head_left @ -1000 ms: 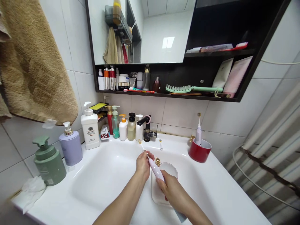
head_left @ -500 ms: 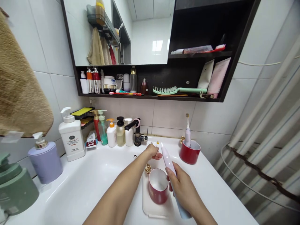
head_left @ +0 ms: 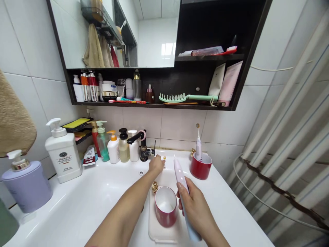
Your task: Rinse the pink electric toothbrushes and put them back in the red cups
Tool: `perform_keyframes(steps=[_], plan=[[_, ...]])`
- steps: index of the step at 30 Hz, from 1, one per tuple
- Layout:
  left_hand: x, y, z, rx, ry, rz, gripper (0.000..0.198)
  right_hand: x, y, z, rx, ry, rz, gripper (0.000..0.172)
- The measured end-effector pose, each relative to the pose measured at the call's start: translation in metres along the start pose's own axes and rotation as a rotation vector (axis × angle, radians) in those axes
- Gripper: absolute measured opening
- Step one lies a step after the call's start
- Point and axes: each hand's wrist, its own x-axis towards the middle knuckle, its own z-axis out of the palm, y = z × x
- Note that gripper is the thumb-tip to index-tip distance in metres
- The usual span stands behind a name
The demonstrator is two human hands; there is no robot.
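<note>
My right hand is wrapped round an electric toothbrush handle, lilac fading to blue, its bare metal shaft pointing up and away. My left hand reaches to the back of the counter, right of the black faucet. Its curled fingers are at a small toothbrush head with a yellowish tip; the fingertips are partly hidden. Between my forearms a red cup with a white inside stands on a pale tray. Another red cup holds an electric toothbrush upright.
The white sink basin lies left of my left forearm. Several pump bottles line its back edge, with a lilac bottle at left. A dark cabinet shelf overhangs the counter, bearing a green hairbrush. Radiator pipes stand at right.
My view has shifted slightly to the right. My left hand has moved a little left, its fingers drawn in beside the toothbrush head. My right hand keeps its grip on the handle.
</note>
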Motion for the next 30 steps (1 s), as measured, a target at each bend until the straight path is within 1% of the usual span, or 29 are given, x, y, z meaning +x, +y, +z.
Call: perform_keyframes(steps=[2, 4, 8, 10, 13, 16, 19, 21, 23, 25, 30], plan=[[-0.001, -0.005, -0.004, -0.021, 0.063, 0.019, 0.030, 0.000, 0.000, 0.001, 0.010, 0.007, 0.003, 0.032], [-0.001, -0.010, -0.005, -0.068, 0.089, 0.013, 0.029, 0.000, 0.002, 0.002, 0.011, 0.000, 0.000, 0.032], [-0.003, -0.016, -0.006, -0.239, 0.080, -0.041, 0.012, 0.001, 0.007, 0.007, -0.019, -0.023, -0.021, 0.032], [-0.008, -0.019, -0.010, -0.358, 0.056, -0.079, 0.015, 0.001, 0.009, 0.010, -0.040, -0.030, -0.037, 0.031], [-0.028, -0.027, -0.024, -0.564, -0.015, -0.145, 0.015, -0.002, 0.010, 0.015, -0.047, -0.077, -0.060, 0.031], [-0.058, -0.040, -0.046, -0.805, -0.095, -0.196, 0.015, -0.009, 0.008, 0.026, -0.018, -0.194, -0.054, 0.030], [-0.085, -0.052, -0.065, -1.060, -0.124, -0.226, 0.017, -0.018, 0.008, 0.040, 0.011, -0.345, 0.004, 0.029], [-0.096, -0.057, -0.072, -1.204, -0.119, -0.239, 0.017, -0.023, 0.009, 0.050, 0.016, -0.420, 0.067, 0.030], [-0.102, -0.060, -0.076, -1.316, -0.113, -0.248, 0.015, -0.027, 0.011, 0.057, 0.020, -0.453, 0.114, 0.029], [-0.104, -0.061, -0.077, -1.395, -0.113, -0.248, 0.012, -0.028, 0.012, 0.062, 0.031, -0.464, 0.130, 0.028], [-0.105, -0.059, -0.074, -1.475, -0.107, -0.239, 0.010, -0.026, 0.012, 0.064, 0.101, -0.493, 0.113, 0.028]])
